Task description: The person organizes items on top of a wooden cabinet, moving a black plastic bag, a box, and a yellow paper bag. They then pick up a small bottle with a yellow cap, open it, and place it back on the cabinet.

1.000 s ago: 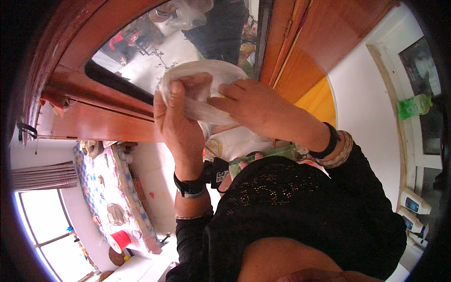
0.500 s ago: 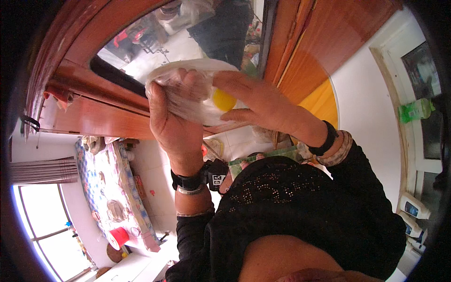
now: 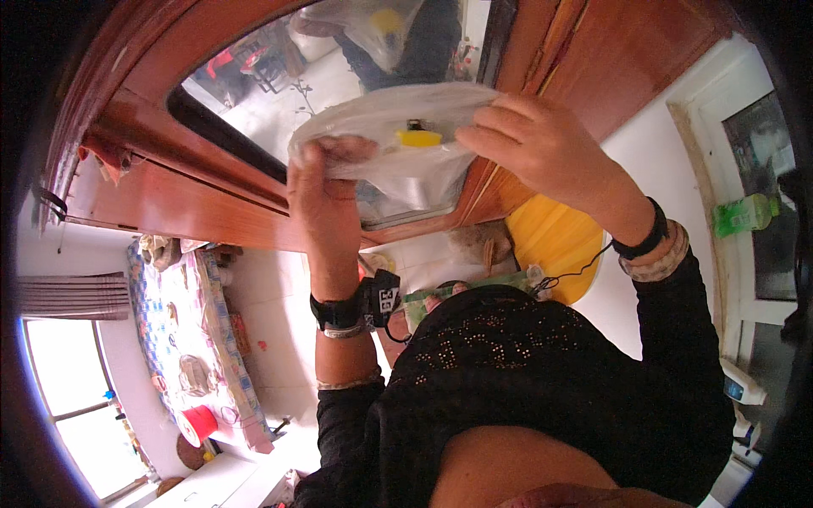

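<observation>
A thin clear plastic bag [image 3: 394,106] is stretched between my two hands, in front of a mirrored cabinet door. My left hand [image 3: 326,199] is closed on the bag's left edge, with its fingertips seen through or behind the film. At the other side, my right hand [image 3: 542,140] pinches the bag's upper right edge. Between them, at the bag, is a small yellow piece [image 3: 419,138] with a black part on top. Its kind is unclear, and neither hand touches it. A black wristband is on each wrist; the left one carries a small device [image 3: 383,300].
The mirror [image 3: 254,110] sits in a reddish wooden door frame close beyond the bag. Below my right forearm is a round yellow wooden surface [image 3: 550,241] with a black cable. A bed [image 3: 165,330] bearing a red spool [image 3: 196,425] stands at left; a green bottle [image 3: 745,216] is at right.
My right hand has moved right and away from the yellow piece, and now grips the bag's edge. The bag is spread wider. The yellow piece now shows its side and a black part.
</observation>
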Tool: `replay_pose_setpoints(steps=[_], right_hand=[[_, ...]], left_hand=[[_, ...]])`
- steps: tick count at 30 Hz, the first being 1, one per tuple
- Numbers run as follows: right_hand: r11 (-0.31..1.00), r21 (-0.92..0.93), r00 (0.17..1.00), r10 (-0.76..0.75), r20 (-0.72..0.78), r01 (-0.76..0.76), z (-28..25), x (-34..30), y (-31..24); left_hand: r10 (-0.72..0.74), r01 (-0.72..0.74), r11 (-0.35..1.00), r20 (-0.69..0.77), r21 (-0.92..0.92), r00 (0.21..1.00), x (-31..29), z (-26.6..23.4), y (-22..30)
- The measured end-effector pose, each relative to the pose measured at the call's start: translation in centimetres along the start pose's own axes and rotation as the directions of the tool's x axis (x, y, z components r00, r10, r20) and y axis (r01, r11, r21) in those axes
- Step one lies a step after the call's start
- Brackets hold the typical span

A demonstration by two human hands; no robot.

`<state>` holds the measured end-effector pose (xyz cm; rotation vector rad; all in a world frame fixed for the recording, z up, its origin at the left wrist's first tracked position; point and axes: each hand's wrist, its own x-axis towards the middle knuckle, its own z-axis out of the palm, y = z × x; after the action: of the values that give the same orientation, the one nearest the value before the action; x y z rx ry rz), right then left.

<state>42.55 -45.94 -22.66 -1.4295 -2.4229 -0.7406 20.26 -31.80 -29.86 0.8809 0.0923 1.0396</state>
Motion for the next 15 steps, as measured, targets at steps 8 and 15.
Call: replay_pose_setpoints(steps=[8, 15], right_hand=[[0.973, 0.184, 0.980, 0.160, -0.116, -0.137, -0.5, 1.6, 0.0], [0.811, 0.473, 0.918, 0.396, -0.014, -0.343, 0.7, 2.4, 0.2]], left_hand=[[-0.130, 0.164, 0.862, -0.105, 0.479, 0.986, -0.2, 3.7, -2.0], [-0.326, 0.302, 0.916, 0.049, 0.264, 0.944, 0.6, 6.2, -3.0]])
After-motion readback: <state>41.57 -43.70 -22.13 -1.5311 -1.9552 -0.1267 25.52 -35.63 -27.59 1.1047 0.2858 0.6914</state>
